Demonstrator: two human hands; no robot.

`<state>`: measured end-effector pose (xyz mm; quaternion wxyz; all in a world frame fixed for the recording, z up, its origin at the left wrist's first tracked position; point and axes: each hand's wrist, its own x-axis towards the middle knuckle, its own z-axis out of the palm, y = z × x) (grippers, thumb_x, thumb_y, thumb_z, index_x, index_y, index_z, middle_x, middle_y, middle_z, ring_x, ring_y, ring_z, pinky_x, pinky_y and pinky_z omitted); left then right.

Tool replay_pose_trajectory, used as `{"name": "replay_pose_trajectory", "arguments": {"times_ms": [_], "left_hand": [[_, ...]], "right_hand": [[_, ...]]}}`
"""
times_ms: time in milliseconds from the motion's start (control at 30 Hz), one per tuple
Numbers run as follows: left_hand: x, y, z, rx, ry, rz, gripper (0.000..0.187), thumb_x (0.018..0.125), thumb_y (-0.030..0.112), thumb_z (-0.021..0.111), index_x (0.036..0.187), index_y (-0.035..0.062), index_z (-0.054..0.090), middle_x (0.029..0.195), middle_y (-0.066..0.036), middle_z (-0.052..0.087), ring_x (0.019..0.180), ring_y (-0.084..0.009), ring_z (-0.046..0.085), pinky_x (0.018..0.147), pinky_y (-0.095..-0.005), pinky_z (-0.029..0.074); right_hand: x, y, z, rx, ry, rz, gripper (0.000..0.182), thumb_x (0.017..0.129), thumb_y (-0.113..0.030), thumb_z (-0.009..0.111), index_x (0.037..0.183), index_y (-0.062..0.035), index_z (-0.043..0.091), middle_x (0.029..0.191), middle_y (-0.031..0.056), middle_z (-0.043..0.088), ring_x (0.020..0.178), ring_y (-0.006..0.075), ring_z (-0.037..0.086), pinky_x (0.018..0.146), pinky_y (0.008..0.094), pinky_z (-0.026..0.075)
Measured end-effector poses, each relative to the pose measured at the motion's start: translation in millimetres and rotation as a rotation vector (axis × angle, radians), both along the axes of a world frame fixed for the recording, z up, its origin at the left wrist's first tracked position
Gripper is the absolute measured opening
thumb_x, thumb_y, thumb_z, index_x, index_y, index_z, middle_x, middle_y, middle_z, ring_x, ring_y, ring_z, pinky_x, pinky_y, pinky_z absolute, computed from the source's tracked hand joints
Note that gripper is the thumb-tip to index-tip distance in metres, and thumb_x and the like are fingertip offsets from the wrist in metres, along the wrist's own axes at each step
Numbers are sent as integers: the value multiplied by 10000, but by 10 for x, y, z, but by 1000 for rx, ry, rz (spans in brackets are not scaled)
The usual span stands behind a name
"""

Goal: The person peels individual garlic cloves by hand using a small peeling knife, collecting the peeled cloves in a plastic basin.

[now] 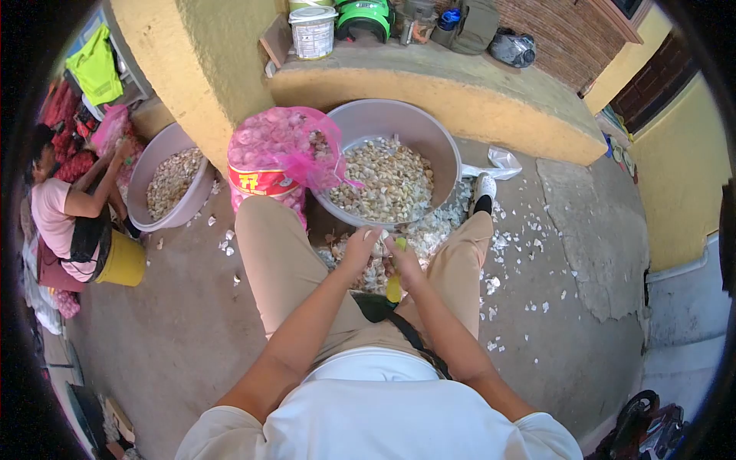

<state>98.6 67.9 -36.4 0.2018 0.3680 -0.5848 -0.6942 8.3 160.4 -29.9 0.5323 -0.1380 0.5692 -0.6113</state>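
My left hand [359, 251] is closed around a whitish garlic bulb [380, 243], mostly covered by the fingers. Close against it, my right hand [405, 264] is curled around a yellow-green tool [393, 290], seen above and below the fingers; its working end cannot be made out. Both hands meet between my knees, over a heap of papery garlic skins [429, 235]. Just beyond stands a large grey tub [447, 146] holding many loose garlic cloves [387, 180]. A pink mesh sack of garlic bulbs [268, 142] leans beside the tub, by my left knee.
At left, another person [65, 201] sits on a yellow bucket [123, 258] by a second tub [138, 207] of cloves. A yellow ledge [437, 92] behind my tub carries a white bucket [313, 34] and bags. Skins litter the concrete floor [537, 368]. A motorcycle [648, 425] is at lower right.
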Motion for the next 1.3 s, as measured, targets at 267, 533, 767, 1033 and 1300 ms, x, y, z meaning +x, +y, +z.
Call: {"name": "replay_pose_trajectory", "arguments": {"times_ms": [267, 533, 767, 1033, 1300], "left_hand": [[-29, -42, -299, 18, 82, 21, 354, 847, 353, 462, 934, 20, 546, 709, -30, 523, 607, -78, 457, 537, -223, 380], [-68, -53, -396, 186, 186, 26, 337, 862, 347, 425, 962, 43, 530, 746, -24, 555, 604, -90, 515, 503, -222, 423], [0, 39, 109, -114, -123, -7, 374, 822, 382, 495, 987, 49, 537, 827, -64, 559, 585, -100, 513, 483, -239, 419], [-26, -75, -202, -42, 76, -55, 501, 773, 383, 561, 1043, -34, 497, 893, -132, 552, 803, -163, 534, 559, -271, 454], [-84, -31, -329, -109, 147, 5, 417, 793, 348, 544, 969, -30, 535, 773, -75, 550, 632, -110, 485, 541, -242, 389]], "right_hand": [[15, -18, 25, 104, 22, -13, 358, 767, -303, 607, 999, -69, 466, 585, -7, 454, 397, 77, 414, 347, 209, 325], [70, 3, -7, 30, 98, -113, 333, 760, -280, 613, 936, -34, 474, 614, -6, 469, 445, 76, 452, 368, 206, 339], [80, -9, 20, 72, 358, -81, 335, 763, -279, 609, 946, -36, 471, 624, 4, 490, 480, 76, 465, 379, 214, 350], [118, -17, 98, 66, 339, -134, 234, 771, -207, 604, 893, -46, 487, 568, -11, 465, 426, 66, 428, 370, 199, 331], [86, 27, 93, 40, 258, -134, 221, 776, -197, 593, 898, -40, 496, 554, -11, 462, 411, 69, 427, 364, 200, 330]]}}
